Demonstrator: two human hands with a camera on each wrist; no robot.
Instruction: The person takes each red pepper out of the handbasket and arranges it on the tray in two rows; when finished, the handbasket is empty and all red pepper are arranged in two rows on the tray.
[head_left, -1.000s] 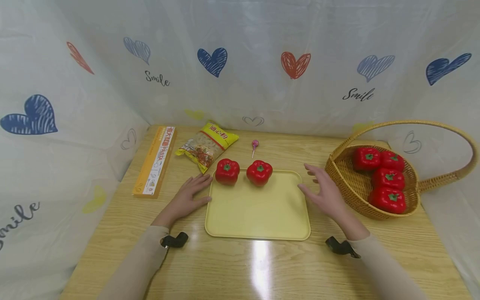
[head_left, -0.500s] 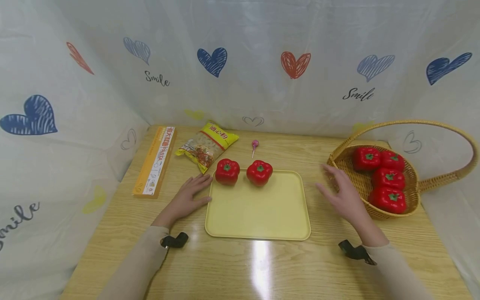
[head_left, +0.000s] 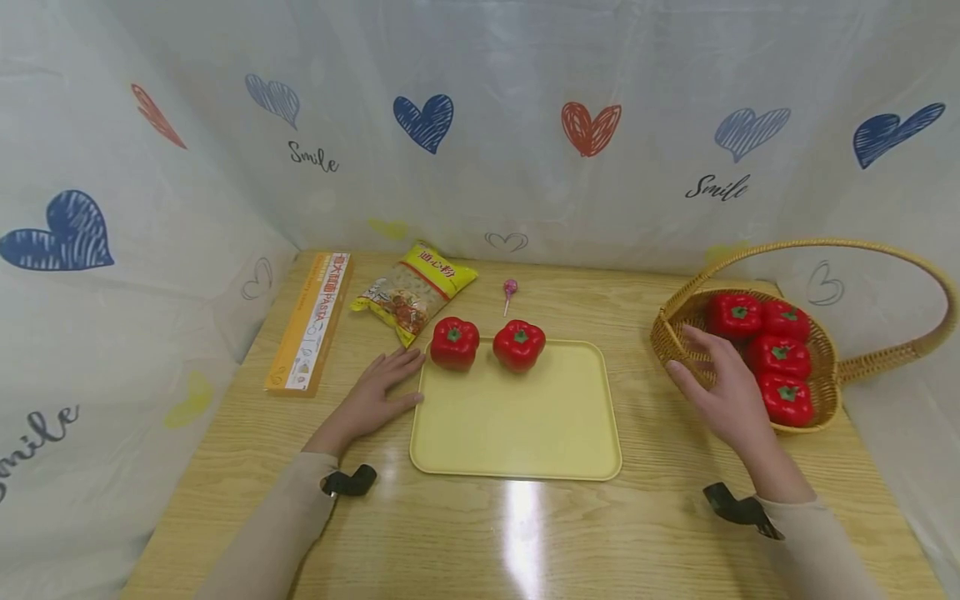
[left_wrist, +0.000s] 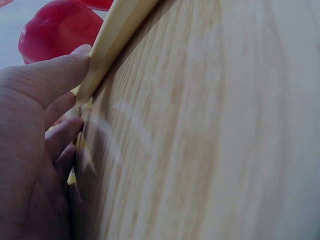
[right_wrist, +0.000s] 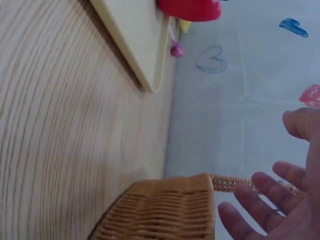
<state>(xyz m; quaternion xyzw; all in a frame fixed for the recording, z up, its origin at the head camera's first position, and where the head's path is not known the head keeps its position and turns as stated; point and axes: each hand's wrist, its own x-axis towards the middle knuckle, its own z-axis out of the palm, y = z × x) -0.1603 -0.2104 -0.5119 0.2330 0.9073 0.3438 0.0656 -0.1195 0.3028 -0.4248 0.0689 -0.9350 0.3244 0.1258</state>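
My left hand point(head_left: 378, 396) lies with its fingers straight at the left rim of a yellow tray point(head_left: 517, 425); in the left wrist view the thumb point(left_wrist: 65, 75) is right at that rim. Two red bell peppers stand at the tray's back edge, one at the left corner point(head_left: 454, 350) and another point(head_left: 519, 352) beside it. Over the near left side of a wicker basket point(head_left: 675, 325), my right hand point(head_left: 723, 392) hovers, fingers spread and holding nothing. Several red bell peppers point(head_left: 780, 358) sit in the basket's right part, the nearest partly hidden by this hand.
Left of the tray lie a pasta box point(head_left: 309, 325) and a yellow-topped plastic food bag point(head_left: 416, 292). A lollipop point(head_left: 510, 292) lies behind the tray. The basket's tall handle point(head_left: 930, 275) leans out to the right. A curtain with hearts point(head_left: 480, 167) hangs behind the table.
My right hand has moved rightward from the tray's right edge to over the basket. The left hand, the tray and the peppers have stayed in place.
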